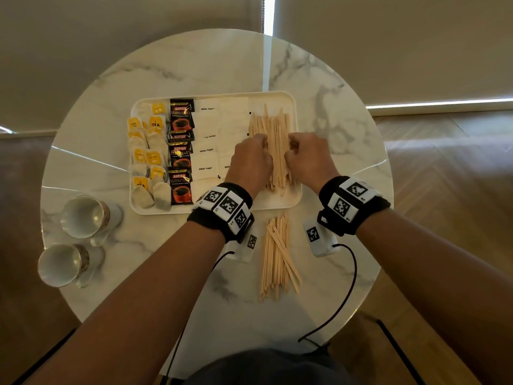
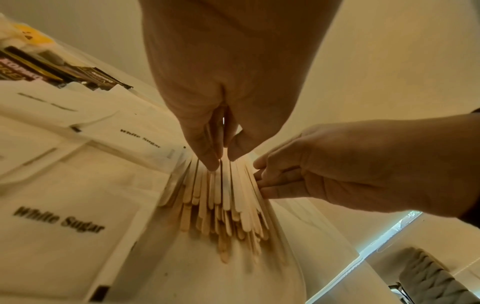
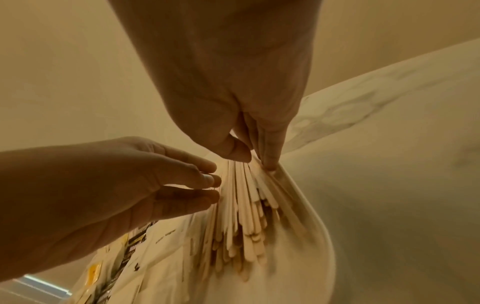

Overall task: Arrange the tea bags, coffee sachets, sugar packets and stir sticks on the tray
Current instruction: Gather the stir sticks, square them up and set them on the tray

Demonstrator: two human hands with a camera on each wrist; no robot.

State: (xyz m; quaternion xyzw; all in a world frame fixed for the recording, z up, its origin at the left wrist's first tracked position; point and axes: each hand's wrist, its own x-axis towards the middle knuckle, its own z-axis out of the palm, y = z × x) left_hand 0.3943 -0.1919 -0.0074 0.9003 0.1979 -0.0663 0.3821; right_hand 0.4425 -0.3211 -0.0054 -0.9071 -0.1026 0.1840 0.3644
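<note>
— See the tray (image 1: pixel 294 202)? Tea bags (image 1: pixel 151 151) sit along its left edge, coffee sachets (image 1: pixel 181 151) beside them, sugar packets (image 1: pixel 211 140) next, and the stir sticks (image 1: pixel 274 126) fill its right side.

— And both hands are in those sticks?

— Yes. The left hand (image 1: pixel 249 159) has its fingers (image 2: pixel 205 150) pinched together on the pile from the sugar side, and the right hand (image 1: pixel 306 157) has its fingers (image 3: pixel 270 152) pinched on the sticks nearest the tray's right rim. They look to be squaring the bundle up.

— Will they behave?

— I'd guess not easily. They are thin, light, stiff strips of wood, smooth enough to slide over each other and fan out. I'd hold them from both sides near the middle, not at the tips, so the pile stays together.

— Is there room?

— Little. The sticks lie close to the tray's right rim, and the sugar packets touch them on the other side, so a push that way could ruffle the packets. Those are light paper and should shift at a nudge.

— Anything left off the tray?

— A second heap of sticks (image 1: pixel 277 262) lies on the bench (image 1: pixel 194 65) just in front of the tray, between the wrists. Two cups (image 1: pixel 75 240) stand well left of the tray's near corner, clear of the work.
</note>
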